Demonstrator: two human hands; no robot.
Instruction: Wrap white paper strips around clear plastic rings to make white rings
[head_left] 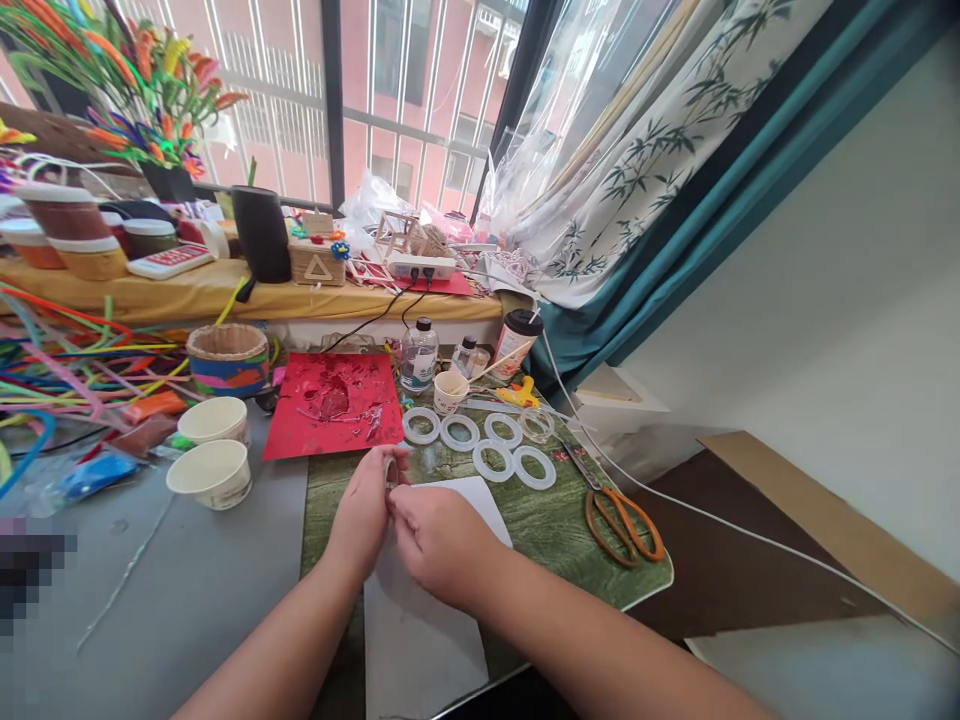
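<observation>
The left hand (361, 512) holds a partly hidden clear ring (389, 473), the right hand (439, 535) pinching its near edge, above white paper (427, 640); 5 translucent silicone rings (514, 464) lie beyond.

No text reads with certainty. A flat white box (171, 262) on the sill bears bold red characters, too blurred to transcribe. A clear bottle (417, 352) carries a label, unreadable. Print on the lidded drink cup (516, 346) does not resolve; marks on the small paper cup (448, 394) are too small. The wooden box (300, 267) shows a triangle outline, sign or ornament undetermined.
</observation>
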